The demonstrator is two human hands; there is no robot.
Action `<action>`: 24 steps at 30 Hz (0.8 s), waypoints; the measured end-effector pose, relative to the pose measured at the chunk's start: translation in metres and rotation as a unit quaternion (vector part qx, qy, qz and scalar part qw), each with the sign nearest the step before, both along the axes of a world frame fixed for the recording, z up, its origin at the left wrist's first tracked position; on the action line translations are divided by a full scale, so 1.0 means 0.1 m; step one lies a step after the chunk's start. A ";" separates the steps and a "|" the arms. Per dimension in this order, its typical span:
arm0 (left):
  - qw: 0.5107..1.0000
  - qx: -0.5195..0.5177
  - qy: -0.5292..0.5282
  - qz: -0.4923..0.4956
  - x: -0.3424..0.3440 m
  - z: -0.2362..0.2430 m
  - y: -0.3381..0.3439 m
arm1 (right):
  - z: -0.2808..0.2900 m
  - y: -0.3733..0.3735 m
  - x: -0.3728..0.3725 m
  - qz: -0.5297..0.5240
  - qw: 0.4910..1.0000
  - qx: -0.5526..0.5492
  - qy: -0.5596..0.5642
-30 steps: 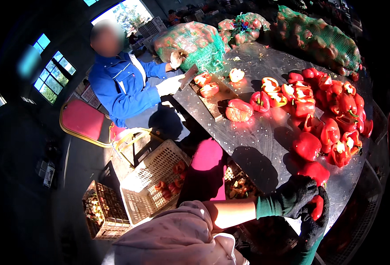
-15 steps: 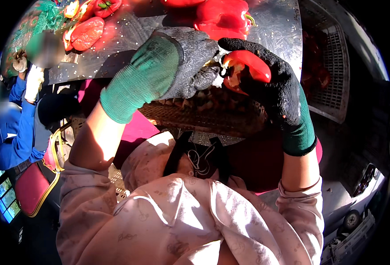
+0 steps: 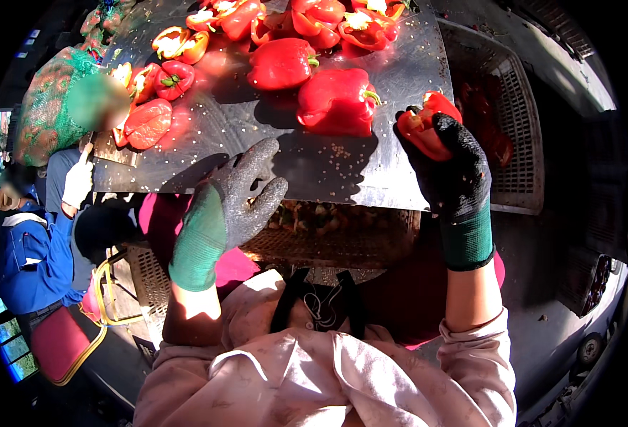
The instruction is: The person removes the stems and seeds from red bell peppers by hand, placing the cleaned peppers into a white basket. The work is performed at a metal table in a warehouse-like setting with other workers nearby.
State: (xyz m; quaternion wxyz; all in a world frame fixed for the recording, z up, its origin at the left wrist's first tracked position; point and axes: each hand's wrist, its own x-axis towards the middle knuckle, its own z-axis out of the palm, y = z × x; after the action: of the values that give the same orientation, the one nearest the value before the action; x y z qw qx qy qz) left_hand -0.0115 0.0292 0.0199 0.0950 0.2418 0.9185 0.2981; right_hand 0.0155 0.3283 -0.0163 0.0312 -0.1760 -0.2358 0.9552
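Observation:
Both of my hands wear green gloves with dark coated palms and fingers. A cut piece of red bell pepper, hollow side partly showing, is gripped in my right hand near the table's right edge. My left hand hangs over the front edge of the metal table with fingers apart and nothing in them. Two whole red bell peppers lie beyond my hands: the nearer bell pepper and another bell pepper just behind it. Pale seeds are scattered on the metal.
Cut pepper pieces lie at the table's far side, with more at left. A plastic crate holding red pieces stands right of the table. Below the front edge sits a crate of scraps. A person in blue works at left beside a green net sack.
My hands have parted: the right moved outward to the right with the pepper piece, while the left let go, dropped nearer to me and spread its fingers. My view now takes in more table.

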 end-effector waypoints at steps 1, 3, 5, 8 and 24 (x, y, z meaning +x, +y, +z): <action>0.999 -0.001 0.051 -0.004 -0.07 -0.02 0.15 | -0.02 0.18 -0.05 -0.067 0.997 0.022 -0.009; 0.988 -0.033 0.149 -0.014 -0.22 -0.03 0.44 | -0.30 0.52 -0.08 -0.161 0.627 0.762 0.012; 0.972 -0.077 0.221 -0.019 -0.36 0.00 0.67 | -0.22 0.61 -0.08 -0.151 0.611 0.776 0.034; 0.960 -0.129 0.225 -0.100 -0.67 -0.18 1.01 | -0.07 0.42 0.02 -0.102 0.969 0.188 0.122; 0.994 0.084 0.046 0.058 -1.04 -0.74 1.11 | 0.01 -0.51 -0.34 0.131 0.910 0.393 -0.024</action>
State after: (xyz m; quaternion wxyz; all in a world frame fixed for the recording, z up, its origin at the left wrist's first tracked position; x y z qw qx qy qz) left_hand -0.1159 0.1404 -0.0543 0.0145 0.2085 0.9060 0.3682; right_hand -0.0180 0.2771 -0.0154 -0.0337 -0.1399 -0.6136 0.7764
